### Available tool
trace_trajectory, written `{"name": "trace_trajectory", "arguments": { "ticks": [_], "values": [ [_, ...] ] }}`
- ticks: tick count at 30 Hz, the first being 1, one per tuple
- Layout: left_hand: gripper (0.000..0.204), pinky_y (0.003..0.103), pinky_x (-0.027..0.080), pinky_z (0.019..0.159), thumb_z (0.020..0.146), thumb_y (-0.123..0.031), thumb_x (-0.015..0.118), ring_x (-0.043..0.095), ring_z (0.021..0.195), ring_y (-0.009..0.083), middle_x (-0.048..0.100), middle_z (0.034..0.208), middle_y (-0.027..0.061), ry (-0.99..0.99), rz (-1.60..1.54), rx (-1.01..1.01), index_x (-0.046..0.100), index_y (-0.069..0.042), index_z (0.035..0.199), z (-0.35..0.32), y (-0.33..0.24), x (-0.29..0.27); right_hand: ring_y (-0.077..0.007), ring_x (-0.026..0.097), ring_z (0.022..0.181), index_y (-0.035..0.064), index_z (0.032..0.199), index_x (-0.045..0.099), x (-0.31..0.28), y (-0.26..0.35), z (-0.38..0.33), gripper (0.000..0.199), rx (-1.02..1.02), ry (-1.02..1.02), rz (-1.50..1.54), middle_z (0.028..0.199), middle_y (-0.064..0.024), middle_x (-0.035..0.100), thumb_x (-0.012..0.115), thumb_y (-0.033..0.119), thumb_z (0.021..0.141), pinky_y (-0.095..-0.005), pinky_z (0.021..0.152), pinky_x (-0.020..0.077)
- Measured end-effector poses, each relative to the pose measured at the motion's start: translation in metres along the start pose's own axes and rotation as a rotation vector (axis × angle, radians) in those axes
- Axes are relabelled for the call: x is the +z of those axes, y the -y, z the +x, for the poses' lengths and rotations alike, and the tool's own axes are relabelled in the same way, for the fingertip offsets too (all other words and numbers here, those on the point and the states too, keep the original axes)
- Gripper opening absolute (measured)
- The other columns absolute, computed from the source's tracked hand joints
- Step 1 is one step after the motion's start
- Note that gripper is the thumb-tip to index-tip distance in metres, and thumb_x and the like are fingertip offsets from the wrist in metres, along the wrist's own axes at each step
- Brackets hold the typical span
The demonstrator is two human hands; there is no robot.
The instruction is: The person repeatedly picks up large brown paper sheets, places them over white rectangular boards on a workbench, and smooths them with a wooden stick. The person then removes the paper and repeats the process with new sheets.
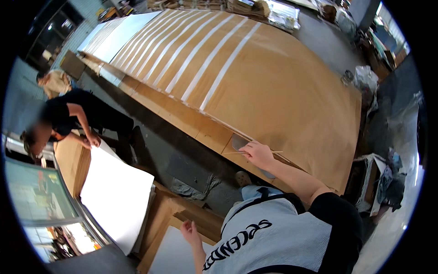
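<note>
My right hand [258,155] is closed around a thin wooden stick [277,151] at the near edge of a long table covered with brown paper sheets [296,86]. The stick pokes out on both sides of the fist. Beside that hand shows a grey, smooth, rounded thing [238,142]; my hand and forearm hide part of it, so its kind is unclear. Low in the view, my left hand [190,233] hovers near a white sheet [173,253], its fingers apart and slightly bent, holding nothing.
White strips [230,66] show in a row across the brown sheets, with pale sheets [132,34] at the far end. At left a person [77,114] bends over a white board [118,196]; another person stands behind. A cluttered box [372,182] stands at right.
</note>
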State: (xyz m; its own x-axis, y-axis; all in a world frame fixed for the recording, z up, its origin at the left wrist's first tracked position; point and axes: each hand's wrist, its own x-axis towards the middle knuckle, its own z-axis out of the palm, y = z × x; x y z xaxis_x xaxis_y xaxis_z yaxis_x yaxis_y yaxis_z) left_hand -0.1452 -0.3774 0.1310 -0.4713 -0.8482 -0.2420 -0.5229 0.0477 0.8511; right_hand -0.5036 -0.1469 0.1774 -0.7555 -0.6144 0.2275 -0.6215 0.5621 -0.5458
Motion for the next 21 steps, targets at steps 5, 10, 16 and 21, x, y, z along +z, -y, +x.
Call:
{"name": "trace_trajectory", "arguments": {
  "ticks": [5, 10, 16, 21],
  "values": [
    [0.017, 0.032, 0.042, 0.074, 0.077, -0.008, 0.061, 0.052, 0.085, 0.0235, 0.053, 0.091, 0.0099, 0.407, 0.217, 0.421, 0.055, -0.003, 0.093, 0.069, -0.102, 0.095, -0.0256, 0.059, 0.073, 0.0154, 0.086, 0.062, -0.008, -0.027, -0.048, 0.014, 0.220, 0.181, 0.106, 0.077, -0.0060, 0.062, 0.054, 0.022, 0.078, -0.0364, 0.061, 0.0477],
    [0.017, 0.036, 0.042, 0.077, 0.075, -0.008, 0.063, 0.051, 0.091, 0.0273, 0.055, 0.097, 0.0090, 0.581, 0.420, 1.009, 0.058, -0.006, 0.091, 0.104, -0.203, 0.192, -0.0253, 0.060, 0.066, 0.0129, 0.086, 0.062, -0.014, -0.034, -0.107, 0.020, 0.682, 0.338, 0.260, 0.070, -0.0077, 0.063, 0.052, 0.030, 0.080, -0.0371, 0.059, 0.0471],
    [0.021, 0.039, 0.040, 0.079, 0.069, -0.013, 0.068, 0.049, 0.092, 0.0272, 0.051, 0.103, 0.0065, 0.868, 0.487, 1.470, 0.059, -0.010, 0.088, 0.108, -0.272, 0.287, -0.0161, 0.057, 0.047, 0.0013, 0.087, 0.060, -0.018, -0.028, -0.133, 0.035, 1.237, -0.111, 0.770, 0.062, -0.0074, 0.061, 0.045, 0.033, 0.088, -0.0284, 0.047, 0.0461],
    [0.020, 0.040, 0.036, 0.082, 0.066, -0.016, 0.070, 0.045, 0.094, 0.0255, 0.047, 0.102, 0.0039, 0.993, 0.489, 1.501, 0.059, -0.013, 0.083, 0.126, -0.262, 0.324, -0.0175, 0.058, 0.046, -0.0044, 0.086, 0.056, -0.018, -0.054, -0.162, 0.033, 1.506, -0.555, 0.953, 0.064, -0.0139, 0.060, 0.044, 0.026, 0.088, -0.0302, 0.044, 0.0485]
  ]
}}
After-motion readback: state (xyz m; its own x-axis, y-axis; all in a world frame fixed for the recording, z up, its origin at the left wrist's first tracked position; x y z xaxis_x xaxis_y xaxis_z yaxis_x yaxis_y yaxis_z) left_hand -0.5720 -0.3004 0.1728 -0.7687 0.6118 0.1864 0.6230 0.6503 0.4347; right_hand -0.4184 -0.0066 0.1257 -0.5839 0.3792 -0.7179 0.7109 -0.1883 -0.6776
